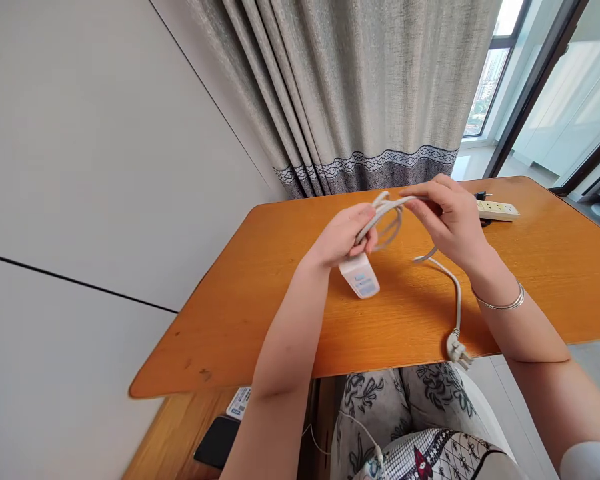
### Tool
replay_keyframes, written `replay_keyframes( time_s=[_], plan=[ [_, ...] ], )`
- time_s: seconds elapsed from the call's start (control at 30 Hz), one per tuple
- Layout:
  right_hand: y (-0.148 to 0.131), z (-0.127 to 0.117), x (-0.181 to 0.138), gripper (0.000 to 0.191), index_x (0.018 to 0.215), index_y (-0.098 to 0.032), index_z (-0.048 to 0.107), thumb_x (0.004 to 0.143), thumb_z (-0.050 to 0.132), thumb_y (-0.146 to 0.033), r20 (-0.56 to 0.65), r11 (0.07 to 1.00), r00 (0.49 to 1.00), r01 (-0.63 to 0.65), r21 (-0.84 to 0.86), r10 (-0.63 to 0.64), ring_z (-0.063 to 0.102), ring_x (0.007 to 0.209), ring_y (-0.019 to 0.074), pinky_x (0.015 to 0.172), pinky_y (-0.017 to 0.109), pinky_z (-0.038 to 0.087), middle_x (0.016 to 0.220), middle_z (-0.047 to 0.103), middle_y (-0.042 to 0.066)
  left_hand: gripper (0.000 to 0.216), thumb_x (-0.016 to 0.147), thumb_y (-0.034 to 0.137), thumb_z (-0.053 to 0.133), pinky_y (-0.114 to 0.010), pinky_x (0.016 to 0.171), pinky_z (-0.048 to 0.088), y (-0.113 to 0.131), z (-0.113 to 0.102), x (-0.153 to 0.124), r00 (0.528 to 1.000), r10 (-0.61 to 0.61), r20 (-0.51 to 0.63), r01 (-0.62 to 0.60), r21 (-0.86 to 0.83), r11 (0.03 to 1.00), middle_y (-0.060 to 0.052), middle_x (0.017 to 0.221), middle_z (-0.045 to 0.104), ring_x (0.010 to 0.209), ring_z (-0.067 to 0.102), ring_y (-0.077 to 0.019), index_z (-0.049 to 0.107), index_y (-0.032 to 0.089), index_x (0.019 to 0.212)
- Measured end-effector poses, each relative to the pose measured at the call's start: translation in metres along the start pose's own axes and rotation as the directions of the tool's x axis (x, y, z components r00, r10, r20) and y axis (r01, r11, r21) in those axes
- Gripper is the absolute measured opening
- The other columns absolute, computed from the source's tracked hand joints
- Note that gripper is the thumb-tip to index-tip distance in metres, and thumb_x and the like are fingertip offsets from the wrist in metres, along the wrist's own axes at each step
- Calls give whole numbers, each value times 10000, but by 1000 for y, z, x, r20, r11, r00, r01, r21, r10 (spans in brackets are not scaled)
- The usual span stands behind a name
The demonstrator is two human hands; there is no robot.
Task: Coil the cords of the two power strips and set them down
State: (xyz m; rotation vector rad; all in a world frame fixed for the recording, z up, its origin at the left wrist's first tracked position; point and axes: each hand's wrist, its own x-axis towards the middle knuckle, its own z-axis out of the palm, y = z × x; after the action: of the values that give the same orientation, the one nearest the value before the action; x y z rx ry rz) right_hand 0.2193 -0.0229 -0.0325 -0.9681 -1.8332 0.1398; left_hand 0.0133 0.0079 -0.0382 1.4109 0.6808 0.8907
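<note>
My left hand (341, 237) is closed around a white power adapter (360, 275) and several loops of its white cable (391, 220), held just above the orange wooden table (260, 313). My right hand (450, 217) pinches the cable at the top of the loops, fingers closed on it. From there the cable's loose end runs down across the table to a white plug (457, 350) hanging over the near edge. A silver bangle sits on my right wrist.
A white power strip (497, 211) lies at the table's far right with a dark plug beside it. Grey curtains hang behind the table, a plain wall stands on the left. A dark phone-like object (217, 440) and a labelled card rest on a lower shelf.
</note>
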Motion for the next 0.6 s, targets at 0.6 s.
replay_keyframes(
  time_s=[0.6],
  plan=[
    [46,41,-2,425,1383,-183,426,977,519,-261,572,805,805,-439,399,156,662,693,153,671,306,573,810,657,-1,521,1073,581,294,-191,334,218,22,12,-4,938,9,-346,-202,-527,825,106,433,189,277,141,-45,397,218,712]
  ],
)
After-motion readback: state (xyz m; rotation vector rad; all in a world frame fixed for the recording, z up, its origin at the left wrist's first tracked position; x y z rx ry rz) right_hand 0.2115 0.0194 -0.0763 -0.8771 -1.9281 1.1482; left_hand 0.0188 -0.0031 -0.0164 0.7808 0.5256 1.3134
